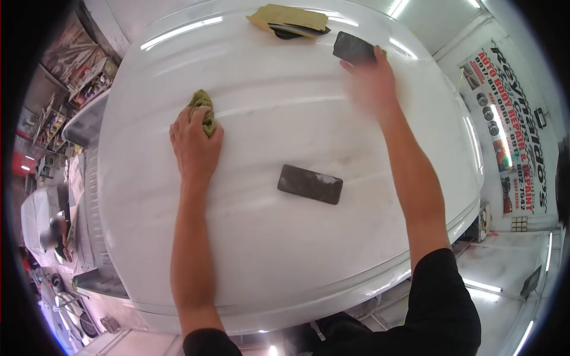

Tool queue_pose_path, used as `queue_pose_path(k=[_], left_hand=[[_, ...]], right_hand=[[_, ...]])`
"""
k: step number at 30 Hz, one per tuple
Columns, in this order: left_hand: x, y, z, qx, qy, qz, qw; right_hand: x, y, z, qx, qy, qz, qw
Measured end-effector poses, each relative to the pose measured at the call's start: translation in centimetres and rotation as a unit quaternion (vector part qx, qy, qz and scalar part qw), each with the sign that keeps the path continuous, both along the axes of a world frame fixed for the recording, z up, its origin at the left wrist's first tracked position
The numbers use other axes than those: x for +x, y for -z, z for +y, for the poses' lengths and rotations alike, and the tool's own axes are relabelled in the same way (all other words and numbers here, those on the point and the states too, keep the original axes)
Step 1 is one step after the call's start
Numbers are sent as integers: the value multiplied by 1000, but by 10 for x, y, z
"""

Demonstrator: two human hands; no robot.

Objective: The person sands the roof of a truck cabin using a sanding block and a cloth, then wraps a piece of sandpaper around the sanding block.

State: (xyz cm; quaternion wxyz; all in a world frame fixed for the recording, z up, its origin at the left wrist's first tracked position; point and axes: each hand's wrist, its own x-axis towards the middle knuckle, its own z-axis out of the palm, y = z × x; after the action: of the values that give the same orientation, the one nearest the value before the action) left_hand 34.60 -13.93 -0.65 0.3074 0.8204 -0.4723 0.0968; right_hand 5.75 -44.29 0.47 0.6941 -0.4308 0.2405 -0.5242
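My left hand is closed around a crumpled olive-green cloth and presses it on the white vehicle panel. My right hand, partly smeared by motion, grips the near edge of a dark, flat rectangular block at the panel's far right. Thumb and fingers lie at either side of that block. Between my forearms rests a second dark rectangular block, with rounded corners and pale dusty patches. It lies flat, with neither hand touching it.
Tan and black sheets, apparently sandpaper, are stacked at the panel's far edge. A cluttered shelf stands left, with a person below it beside a pale vehicle. A printed banner hangs on the right wall.
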Motion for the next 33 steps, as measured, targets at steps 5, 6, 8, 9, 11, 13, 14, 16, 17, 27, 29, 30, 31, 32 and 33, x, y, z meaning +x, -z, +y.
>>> queue_pose_path(k=[5,6,8,9,11,13,14,16,17,27,29,30,31,32,33], left_hand=[[1,-1,1,3,4,1,1000],[2,-1,1,0,8,1,1000],[2,-1,2,-4,10,5,1000],[1,-1,2,-5,12,9,1000],[0,-2,0,-11,13,14,1000],[1,-2,0,-12,12,16,1000],[1,-3,-1,-14,8,16,1000],[-3,-5,1,-9,5,15,1000],[-2,-4,2,-4,1,14,1000],[3,-5,2,-8,22,11,1000],[-1,-5,0,0,16,8,1000],[-4,-4,1,-8,7,-2,1000],[-6,-3,1,-5,6,-3,1000],[-4,-1,1,-6,2,-10,1000],[-3,0,-1,-9,-5,-13,1000]], right_hand=[[0,4,11,-249,45,285,925],[1,-24,26,-307,76,458,831],[1,-31,33,-416,112,592,682],[-2,-22,32,-476,122,569,659],[-16,12,14,-524,113,584,610],[-29,56,-9,-501,85,645,571],[-25,66,-10,-492,78,667,554],[20,84,10,-516,116,620,580],[50,104,18,-546,146,560,606],[12,-28,76,-425,-35,674,603],[-35,35,13,-442,60,678,584],[-59,67,-19,-446,107,679,574],[-18,44,11,-428,62,700,568],[25,18,42,-410,17,719,561],[83,58,60,-514,67,582,627]])
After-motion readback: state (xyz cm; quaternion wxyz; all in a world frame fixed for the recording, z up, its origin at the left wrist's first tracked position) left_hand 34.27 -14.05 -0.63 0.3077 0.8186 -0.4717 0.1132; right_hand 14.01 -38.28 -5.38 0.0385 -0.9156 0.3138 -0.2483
